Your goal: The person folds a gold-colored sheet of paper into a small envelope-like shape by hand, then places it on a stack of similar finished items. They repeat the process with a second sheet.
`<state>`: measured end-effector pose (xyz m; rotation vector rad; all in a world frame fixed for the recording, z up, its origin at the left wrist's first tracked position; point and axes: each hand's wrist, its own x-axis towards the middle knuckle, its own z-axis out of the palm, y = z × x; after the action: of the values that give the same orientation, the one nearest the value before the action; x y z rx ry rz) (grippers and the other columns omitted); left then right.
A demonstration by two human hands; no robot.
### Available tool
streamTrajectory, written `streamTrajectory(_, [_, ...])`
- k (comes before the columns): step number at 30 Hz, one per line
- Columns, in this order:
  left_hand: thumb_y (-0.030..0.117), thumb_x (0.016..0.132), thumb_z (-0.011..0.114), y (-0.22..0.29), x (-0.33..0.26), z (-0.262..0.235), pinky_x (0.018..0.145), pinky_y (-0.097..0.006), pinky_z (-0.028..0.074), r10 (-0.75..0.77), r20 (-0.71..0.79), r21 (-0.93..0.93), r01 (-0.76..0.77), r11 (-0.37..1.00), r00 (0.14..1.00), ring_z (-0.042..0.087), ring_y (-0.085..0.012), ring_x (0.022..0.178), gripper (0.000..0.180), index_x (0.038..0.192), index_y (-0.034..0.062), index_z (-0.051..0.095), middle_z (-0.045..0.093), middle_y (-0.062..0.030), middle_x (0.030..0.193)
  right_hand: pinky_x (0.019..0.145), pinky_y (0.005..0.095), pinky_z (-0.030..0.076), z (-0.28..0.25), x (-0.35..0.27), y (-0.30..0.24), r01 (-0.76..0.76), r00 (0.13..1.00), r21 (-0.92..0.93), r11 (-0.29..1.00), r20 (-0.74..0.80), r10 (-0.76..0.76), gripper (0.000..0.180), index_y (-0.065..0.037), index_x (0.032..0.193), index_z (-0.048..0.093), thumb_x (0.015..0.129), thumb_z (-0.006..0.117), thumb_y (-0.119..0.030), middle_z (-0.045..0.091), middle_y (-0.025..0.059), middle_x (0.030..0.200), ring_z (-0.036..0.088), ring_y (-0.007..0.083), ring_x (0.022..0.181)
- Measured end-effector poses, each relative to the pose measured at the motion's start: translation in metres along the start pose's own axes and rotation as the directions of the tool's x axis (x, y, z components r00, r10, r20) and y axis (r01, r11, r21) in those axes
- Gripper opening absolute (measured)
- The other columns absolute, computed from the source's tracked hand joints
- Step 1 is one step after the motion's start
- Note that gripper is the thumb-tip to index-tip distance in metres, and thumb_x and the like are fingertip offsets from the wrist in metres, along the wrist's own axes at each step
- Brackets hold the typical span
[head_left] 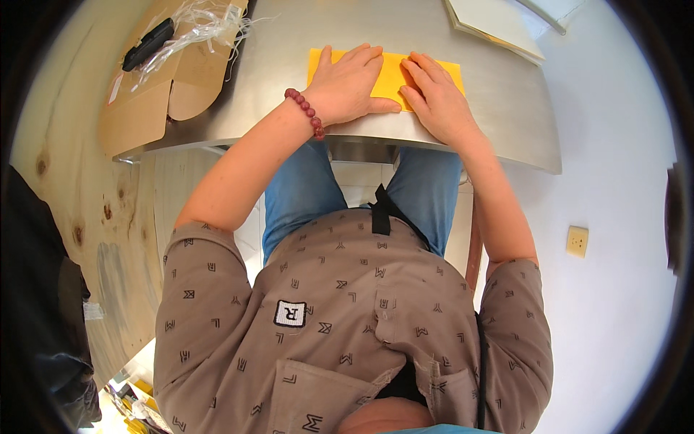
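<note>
Head view: a yellow sheet (392, 78) is held on a metal table (361, 22), a bare hand laid palm-down over each side of it. On the sheet's left part, the left hand (345, 88) is set with fingers extended and thumb stretched toward the middle. The right part is covered by the right hand (441, 105), its fingers side by side and thumb set apart; no pinch is seen in either hand. Left of the sheet, a cardboard box (144, 119) is strewn with clear plastic strips (202, 27); beyond the sheet to the right, pale sheets (499, 25) are stacked.

For a neat result, it is judged, pressure should be spread evenly from the sheet's middle, its edges held square so that no wrinkle is pressed in.

Much of the sheet is hidden by the hands; whether it is layered cannot be told. The black object (148, 45) at the box, left of the sheet, cannot be identified.
</note>
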<state>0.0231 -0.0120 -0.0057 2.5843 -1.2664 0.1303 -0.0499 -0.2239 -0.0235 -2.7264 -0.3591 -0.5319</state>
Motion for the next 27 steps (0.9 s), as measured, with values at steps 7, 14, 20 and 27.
streamTrajectory(7, [0.068, 0.083, 0.072, -0.017, -0.017, -0.007, 0.124, -0.06, 0.015, -0.13, 0.013, 0.022, 0.13, 0.991, 0.991, 0.022, -0.0325, 0.157, 0.102, 0.154, 0.0011, 0.041, 0.036, -0.0178, 0.163, 0.119, 0.0427, 0.036, -0.004, -0.001, -0.001, -0.032, 0.999, -0.023, 0.999, 0.039, 0.033, 0.05, -0.003, 0.142, 0.057, 0.1, 0.059, -0.03, 0.049, 0.0176, 0.153, 0.042, 0.0343, 0.145])
streamTrajectory(14, [0.065, 0.083, 0.073, -0.051, -0.049, -0.018, 0.126, -0.058, 0.012, -0.201, 0.034, 0.009, 0.201, 0.98, 0.979, 0.018, -0.0332, 0.158, 0.103, 0.157, 0.0036, 0.038, 0.031, -0.0191, 0.166, 0.118, 0.0425, 0.038, -0.003, 0.0, 0.0, -0.023, 0.999, -0.015, 1.0, 0.029, 0.023, 0.048, -0.003, 0.14, 0.057, 0.1, 0.06, -0.029, 0.051, 0.018, 0.152, 0.044, 0.0347, 0.144])
streamTrajectory(20, [0.062, 0.084, 0.074, -0.07, -0.079, -0.034, 0.125, -0.052, 0.018, -0.269, -0.031, 0.012, 0.27, 0.963, 0.963, 0.025, -0.0379, 0.155, 0.097, 0.153, 0.0025, 0.042, 0.037, -0.0228, 0.162, 0.117, 0.0427, 0.039, -0.002, -0.002, 0.001, 0.02, 1.0, -0.02, 1.0, -0.014, -0.021, 0.048, -0.003, 0.14, 0.058, 0.1, 0.059, -0.029, 0.051, 0.0182, 0.152, 0.045, 0.0361, 0.143])
streamTrajectory(27, [0.036, 0.097, 0.068, -0.004, -0.078, -0.025, 0.116, -0.052, 0.036, 0.089, -0.391, -0.138, -0.154, 0.978, 0.916, 0.052, -0.0366, 0.136, 0.049, 0.133, 0.0028, 0.063, 0.058, -0.0169, 0.145, 0.117, 0.043, 0.039, 0.001, -0.002, 0.002, 0.019, 1.0, -0.01, 1.0, -0.015, -0.019, 0.047, -0.003, 0.139, 0.058, 0.1, 0.059, -0.029, 0.052, 0.0182, 0.15, 0.045, 0.0353, 0.143])
